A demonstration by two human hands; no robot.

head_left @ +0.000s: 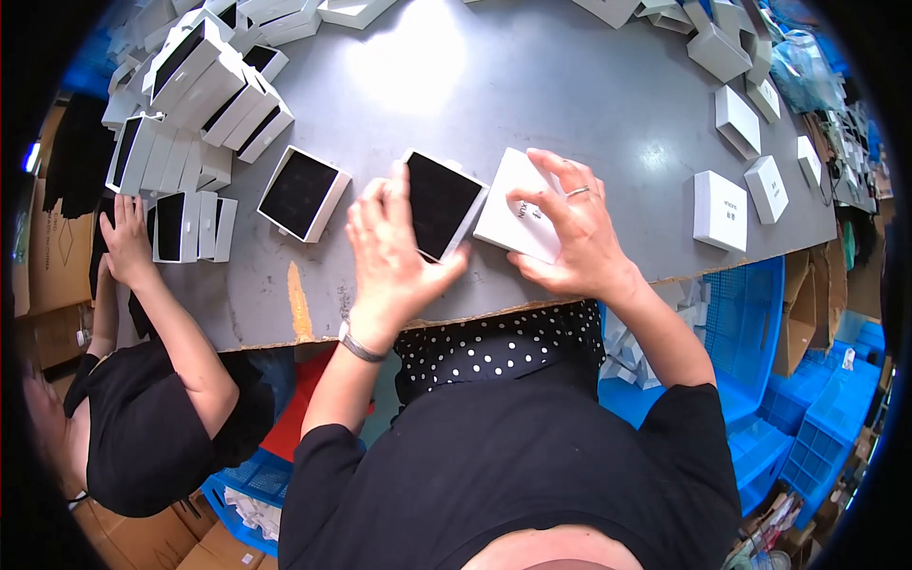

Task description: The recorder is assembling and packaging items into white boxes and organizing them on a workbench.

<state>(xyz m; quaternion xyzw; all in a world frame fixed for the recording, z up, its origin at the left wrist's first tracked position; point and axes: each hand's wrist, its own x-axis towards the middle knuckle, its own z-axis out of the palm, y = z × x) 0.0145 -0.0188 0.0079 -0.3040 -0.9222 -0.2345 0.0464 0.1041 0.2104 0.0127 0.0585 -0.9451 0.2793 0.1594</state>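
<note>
My left hand [391, 252] spans a white box tray with a black lining [445, 204], fingers along its left side and thumb at the lower right corner. Just to the right, a white box with dark print on top [513, 204] sits in the grip of my right hand [575, 228], which wears a ring. Its thumb presses the near edge and the fingers reach over the far side. The tray and the white box lie close together on the table, edges nearly touching. Another black-lined tray [299, 195] rests left of my left hand.
Stacked black-lined boxes [180, 157] crowd the table's left, where a co-worker's hand [128, 242] touches them. White closed boxes [722, 211] stand on the right, with more piled behind. The grey table [570, 85] has a worn front edge. Blue crates [750, 323] stand below at right.
</note>
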